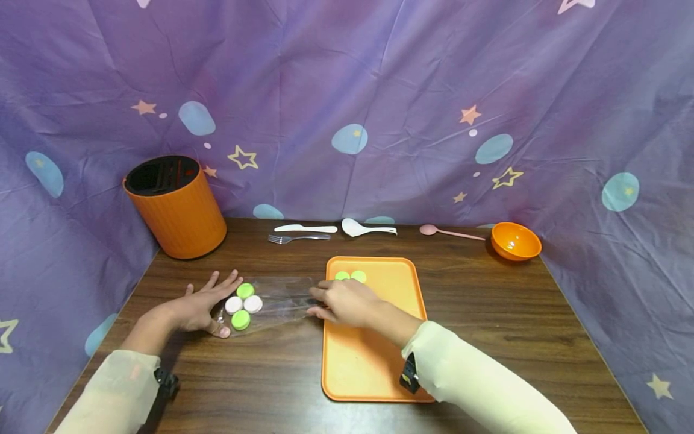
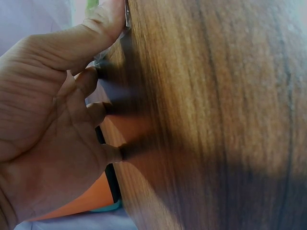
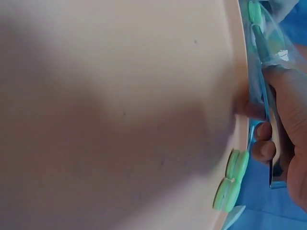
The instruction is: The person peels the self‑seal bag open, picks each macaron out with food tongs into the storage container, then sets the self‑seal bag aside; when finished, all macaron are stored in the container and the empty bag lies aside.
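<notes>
A clear plastic bag (image 1: 287, 289) lies on the table with two green macarons (image 1: 241, 320) and two white macarons (image 1: 234, 305) at its left end. My left hand (image 1: 197, 308) rests beside that end, fingers spread, thumb and fingertips against the plastic. My right hand (image 1: 349, 301) grips silver metal tongs (image 3: 275, 165) at the bag's right end, above the tray's left edge. The tongs' front part reaches into the bag, toward a green macaron in the right wrist view. Two more green macarons (image 1: 358, 276) sit on the orange tray (image 1: 374, 361), near its upper left corner.
At the back lie a white knife (image 1: 305, 228), a fork (image 1: 299, 239), a white spoon (image 1: 355, 228) and a pink spoon (image 1: 428, 229). An orange bowl (image 1: 516, 241) stands back right, an orange cylindrical holder (image 1: 181, 223) back left. A purple curtain (image 1: 303, 72) hangs behind the table.
</notes>
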A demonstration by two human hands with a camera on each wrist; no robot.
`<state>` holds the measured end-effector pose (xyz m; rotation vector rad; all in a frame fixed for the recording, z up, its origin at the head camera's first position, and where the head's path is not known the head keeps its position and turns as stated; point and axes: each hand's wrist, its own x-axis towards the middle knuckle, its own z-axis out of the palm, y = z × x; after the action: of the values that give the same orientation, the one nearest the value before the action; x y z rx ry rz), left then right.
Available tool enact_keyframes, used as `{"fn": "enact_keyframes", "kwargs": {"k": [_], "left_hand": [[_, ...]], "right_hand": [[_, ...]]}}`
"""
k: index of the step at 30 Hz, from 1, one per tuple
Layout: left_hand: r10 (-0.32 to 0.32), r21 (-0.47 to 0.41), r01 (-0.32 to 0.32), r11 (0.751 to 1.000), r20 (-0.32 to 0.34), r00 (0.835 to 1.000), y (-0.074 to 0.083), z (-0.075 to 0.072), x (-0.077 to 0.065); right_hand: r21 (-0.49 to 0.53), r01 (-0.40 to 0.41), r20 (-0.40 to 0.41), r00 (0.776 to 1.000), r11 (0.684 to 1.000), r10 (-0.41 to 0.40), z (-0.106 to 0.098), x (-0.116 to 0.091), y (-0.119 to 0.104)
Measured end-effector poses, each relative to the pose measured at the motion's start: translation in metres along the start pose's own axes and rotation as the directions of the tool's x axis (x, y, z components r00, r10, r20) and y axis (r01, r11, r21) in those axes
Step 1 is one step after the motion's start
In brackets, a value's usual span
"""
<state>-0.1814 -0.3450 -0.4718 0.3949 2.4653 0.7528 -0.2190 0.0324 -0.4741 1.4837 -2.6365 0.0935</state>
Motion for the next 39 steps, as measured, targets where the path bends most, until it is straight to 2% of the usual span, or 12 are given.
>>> {"fn": "enact_keyframes", "kwargs": {"k": [1, 5, 8, 15, 18, 26, 31, 34, 36, 39], "left_hand": [[-0.001, -0.001, 0.001, 1.0, 0.002, 1.0, 0.008, -0.001, -0.004], [0.042, -0.025, -0.042, 0.999, -0.007, 0.999, -0.004, 0.0, -0.001], [0.051, -0.037, -0.051, 0.998, -0.007, 0.999, -0.008, 0.0, 0.001], [0.01, -0.009, -0.01, 1.0, 0.008, 1.0, 0.008, -0.002, -0.003], [-0.003, 0.011, 0.003, 1.0, 0.011, 1.0, 0.009, -0.002, -0.003], [0.068, -0.016, -0.068, 0.998, -0.011, 0.998, -0.01, 0.0, 0.003], [0.026, 0.033, -0.025, 0.999, -0.022, 0.999, -0.019, 0.003, 0.007], [0.03, 0.015, -0.03, 0.999, -0.02, 0.999, -0.016, 0.004, 0.005], [0.064, -0.01, -0.064, 0.998, -0.019, 0.998, -0.011, 0.003, 0.002], [0.078, -0.021, -0.078, 0.997, -0.018, 0.997, -0.005, 0.002, -0.002]], "right_hand": [[0.001, 0.002, 0.001, 1.0, 1.0, -0.002, 0.0, 0.001, -0.001], [0.001, 0.009, -0.001, 1.0, 1.0, -0.009, 0.001, 0.002, -0.002], [0.004, 0.013, -0.006, 1.0, 1.0, -0.013, 0.001, 0.002, -0.002], [0.011, 0.024, -0.012, 1.0, 1.0, -0.024, 0.001, 0.0, -0.002], [0.012, 0.025, -0.02, 0.999, 1.0, -0.025, -0.001, -0.002, -0.001], [-0.03, 0.016, -0.065, 0.998, 0.999, -0.018, -0.009, -0.01, 0.007], [-0.044, 0.044, -0.097, 0.994, 0.998, -0.048, -0.014, -0.019, 0.015], [-0.02, 0.043, -0.106, 0.993, 0.999, -0.045, -0.017, -0.026, 0.02], [-0.006, 0.036, -0.109, 0.993, 0.999, -0.036, -0.02, -0.032, 0.023], [-0.003, 0.024, -0.117, 0.993, 1.0, -0.025, -0.024, -0.041, 0.028]]}}
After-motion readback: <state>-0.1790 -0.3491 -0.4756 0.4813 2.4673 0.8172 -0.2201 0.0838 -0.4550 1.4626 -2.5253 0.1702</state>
